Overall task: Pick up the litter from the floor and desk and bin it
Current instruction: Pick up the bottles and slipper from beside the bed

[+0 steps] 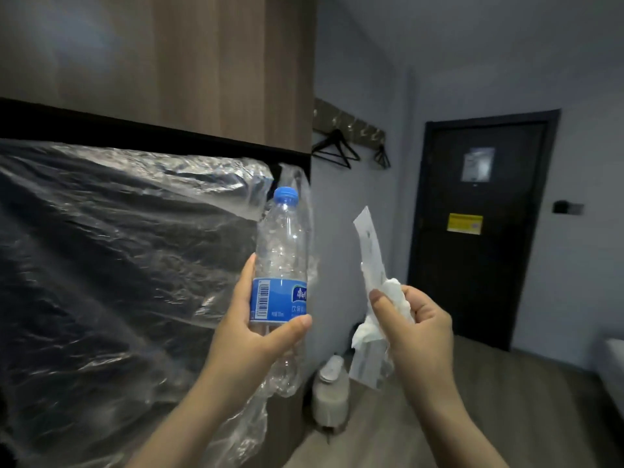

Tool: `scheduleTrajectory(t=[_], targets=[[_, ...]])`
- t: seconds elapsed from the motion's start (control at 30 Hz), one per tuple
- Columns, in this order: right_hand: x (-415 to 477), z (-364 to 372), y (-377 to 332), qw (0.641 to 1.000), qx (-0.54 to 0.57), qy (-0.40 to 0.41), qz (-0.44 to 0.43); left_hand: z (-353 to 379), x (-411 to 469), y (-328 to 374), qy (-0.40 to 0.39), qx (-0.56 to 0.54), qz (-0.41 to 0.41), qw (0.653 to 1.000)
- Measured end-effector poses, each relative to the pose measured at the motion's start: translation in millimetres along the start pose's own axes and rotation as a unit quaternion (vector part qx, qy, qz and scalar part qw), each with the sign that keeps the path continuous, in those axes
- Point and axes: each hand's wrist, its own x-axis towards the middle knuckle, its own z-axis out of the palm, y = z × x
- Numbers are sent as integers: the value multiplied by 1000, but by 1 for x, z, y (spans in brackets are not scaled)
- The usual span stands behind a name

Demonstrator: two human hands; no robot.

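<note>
My left hand point(256, 329) grips an empty clear plastic bottle point(281, 265) with a blue cap and blue label, held upright in the middle of the view. My right hand point(415, 325) pinches a crumpled white tissue point(393, 292) together with a long white paper strip point(369, 244) that sticks up above the fingers; more tissue and a clear wrapper point(368, 363) hang below the hand. Both hands are raised at chest height, a little apart.
A large dark object wrapped in clear plastic film point(118, 265) fills the left, under a wooden panel point(202, 62). A white bottle point(331, 393) stands on the wooden floor by the wall. Black hangers point(337, 150) hang on a rack; a dark door point(472, 231) is at the back right.
</note>
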Motion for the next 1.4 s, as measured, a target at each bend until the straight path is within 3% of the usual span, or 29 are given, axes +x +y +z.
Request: scheduleTrajectory(t=[0.27, 0.77, 1.1, 1.4], targets=[[45, -65, 26, 994, -65, 90, -14, 89, 51, -39, -89, -49, -9, 995], [241, -223, 121, 981, -124, 149, -24, 320, 206, -107, -147, -82, -22, 986], [385, -217, 240, 979, -144, 144, -28, 381, 359, -216, -129, -59, -11, 990], [531, -187, 359, 972, -184, 144, 28, 424, 520, -308, -144, -56, -41, 987]])
